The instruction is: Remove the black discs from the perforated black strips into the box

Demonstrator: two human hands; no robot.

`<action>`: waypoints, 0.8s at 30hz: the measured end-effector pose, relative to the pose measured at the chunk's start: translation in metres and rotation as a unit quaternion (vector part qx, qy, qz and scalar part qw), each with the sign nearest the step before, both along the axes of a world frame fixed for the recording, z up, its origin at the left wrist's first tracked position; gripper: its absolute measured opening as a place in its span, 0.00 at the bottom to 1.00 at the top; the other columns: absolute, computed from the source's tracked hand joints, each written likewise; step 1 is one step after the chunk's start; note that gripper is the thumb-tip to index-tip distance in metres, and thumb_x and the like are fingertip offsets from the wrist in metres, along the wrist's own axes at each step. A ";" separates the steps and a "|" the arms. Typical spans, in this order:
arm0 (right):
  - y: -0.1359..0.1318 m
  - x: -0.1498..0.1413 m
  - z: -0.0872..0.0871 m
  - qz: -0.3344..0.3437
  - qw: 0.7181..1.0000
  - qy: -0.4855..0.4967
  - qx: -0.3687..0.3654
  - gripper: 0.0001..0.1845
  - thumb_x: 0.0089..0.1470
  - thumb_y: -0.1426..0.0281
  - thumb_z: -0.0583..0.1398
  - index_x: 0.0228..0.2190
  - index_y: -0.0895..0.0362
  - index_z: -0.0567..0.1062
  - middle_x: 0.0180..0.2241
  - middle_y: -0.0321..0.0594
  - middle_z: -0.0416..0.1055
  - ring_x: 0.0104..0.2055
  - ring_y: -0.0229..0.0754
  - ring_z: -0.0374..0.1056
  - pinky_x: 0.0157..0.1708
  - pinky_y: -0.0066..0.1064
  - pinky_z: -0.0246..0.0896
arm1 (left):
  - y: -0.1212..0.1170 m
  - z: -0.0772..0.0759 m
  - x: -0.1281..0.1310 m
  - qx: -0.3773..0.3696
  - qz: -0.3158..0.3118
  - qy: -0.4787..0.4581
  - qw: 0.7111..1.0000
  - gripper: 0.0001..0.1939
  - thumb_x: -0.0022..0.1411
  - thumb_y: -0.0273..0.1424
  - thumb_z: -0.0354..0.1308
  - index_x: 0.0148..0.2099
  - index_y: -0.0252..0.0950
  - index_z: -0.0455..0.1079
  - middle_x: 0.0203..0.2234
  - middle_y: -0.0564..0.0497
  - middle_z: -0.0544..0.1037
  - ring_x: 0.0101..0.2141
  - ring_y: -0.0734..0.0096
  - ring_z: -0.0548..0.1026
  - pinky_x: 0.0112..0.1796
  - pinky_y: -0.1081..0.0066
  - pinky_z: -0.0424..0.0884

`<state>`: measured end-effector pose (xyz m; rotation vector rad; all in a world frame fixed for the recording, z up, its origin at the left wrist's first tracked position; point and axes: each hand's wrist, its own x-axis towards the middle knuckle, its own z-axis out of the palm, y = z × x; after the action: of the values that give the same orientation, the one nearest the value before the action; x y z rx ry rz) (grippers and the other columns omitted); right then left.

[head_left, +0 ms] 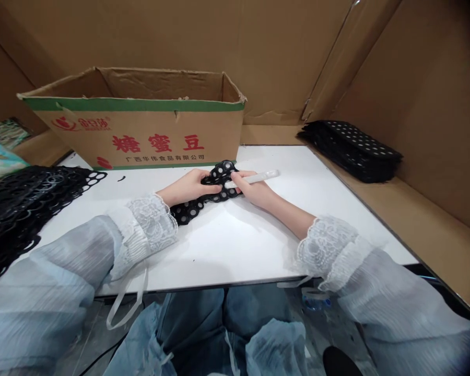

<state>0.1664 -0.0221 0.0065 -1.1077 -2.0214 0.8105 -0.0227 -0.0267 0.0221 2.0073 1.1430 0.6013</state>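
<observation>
Near the bench's (pixel 258 245) far edge, the left hand (pixel 188 187) closes on a black strip (pixel 203 201) lying there; the right hand (pixel 254 190) grips a white pen (pixel 254 179) against it, before the box (pixel 141 125).

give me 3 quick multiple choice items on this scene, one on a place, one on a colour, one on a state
1. Where is the neat stack of black perforated sheets?
A. far right ledge
B. inside the box
C. on the lap

2. What colour is the band on the cardboard box?
A. blue
B. green
C. yellow

3. What does the right hand hold?
A. nothing
B. scissors
C. a white pen-like tool

Answers: 1 A, it lies on the cardboard ledge right of the white table. 2 B, green strip under the rim. 3 C, fingers closed around it.
</observation>
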 end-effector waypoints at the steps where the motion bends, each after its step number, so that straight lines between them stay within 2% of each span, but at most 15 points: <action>1: 0.000 0.000 0.000 0.003 1.000 0.001 0.007 0.22 0.55 0.61 0.47 0.15 0.58 0.60 0.17 0.33 0.57 0.21 0.32 0.53 0.24 0.28 0.46 | 0.000 0.000 0.000 0.001 0.011 0.006 1.000 0.17 0.51 0.41 0.54 0.37 0.32 0.70 0.32 0.52 0.75 0.34 0.65 0.71 0.35 0.70 0.65; 3: 0.000 0.000 0.000 0.010 1.000 0.003 0.027 0.21 0.55 0.61 0.47 0.15 0.58 0.60 0.18 0.34 0.57 0.22 0.33 0.54 0.25 0.28 0.47 | -0.001 -0.001 0.000 -0.001 0.020 0.001 1.000 0.17 0.51 0.41 0.54 0.36 0.32 0.71 0.32 0.52 0.76 0.33 0.66 0.71 0.34 0.71 0.65; 7: 0.001 -0.001 -0.002 0.009 0.998 0.017 0.052 0.21 0.55 0.61 0.47 0.16 0.58 0.60 0.21 0.35 0.58 0.25 0.34 0.55 0.28 0.28 0.49 | -0.003 -0.002 0.000 -0.043 0.049 -0.078 0.995 0.17 0.50 0.38 0.57 0.39 0.33 0.70 0.36 0.50 0.76 0.35 0.65 0.72 0.36 0.70 0.66; 12: -0.001 -0.004 -0.003 -0.018 0.999 0.040 0.016 0.22 0.55 0.60 0.47 0.15 0.58 0.60 0.20 0.35 0.59 0.25 0.34 0.56 0.28 0.28 0.49 | -0.005 -0.004 0.000 -0.146 0.090 -0.159 0.972 0.16 0.45 0.37 0.61 0.37 0.34 0.70 0.33 0.49 0.76 0.31 0.66 0.74 0.33 0.68 0.68; 16: -0.003 -0.012 -0.007 -0.057 0.998 0.032 0.001 0.22 0.55 0.59 0.46 0.15 0.57 0.59 0.19 0.35 0.58 0.25 0.35 0.56 0.27 0.29 0.50 | -0.009 -0.002 0.006 -0.167 0.113 -0.169 0.965 0.14 0.44 0.34 0.61 0.34 0.33 0.70 0.31 0.48 0.76 0.31 0.64 0.73 0.34 0.66 0.67; 20: 0.002 -0.024 -0.015 -0.103 0.990 -0.038 0.086 0.19 0.55 0.63 0.47 0.16 0.57 0.57 0.24 0.36 0.56 0.26 0.36 0.55 0.31 0.30 0.52 | -0.011 -0.002 0.015 -0.142 0.197 -0.133 0.961 0.10 0.44 0.33 0.61 0.29 0.32 0.68 0.26 0.47 0.75 0.28 0.63 0.72 0.32 0.64 0.66; 24: 0.012 -0.032 -0.021 -0.114 0.978 -0.100 0.143 0.16 0.55 0.65 0.46 0.18 0.56 0.56 0.26 0.37 0.53 0.26 0.35 0.53 0.31 0.31 0.52 | -0.009 -0.006 0.017 -0.154 0.203 -0.145 0.956 0.10 0.44 0.33 0.61 0.29 0.32 0.68 0.26 0.48 0.75 0.28 0.64 0.72 0.32 0.65 0.65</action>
<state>0.1347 -0.0103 -0.0140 -1.2592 -2.0447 0.2903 -0.0053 -0.0356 0.0165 1.3752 1.3782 0.8349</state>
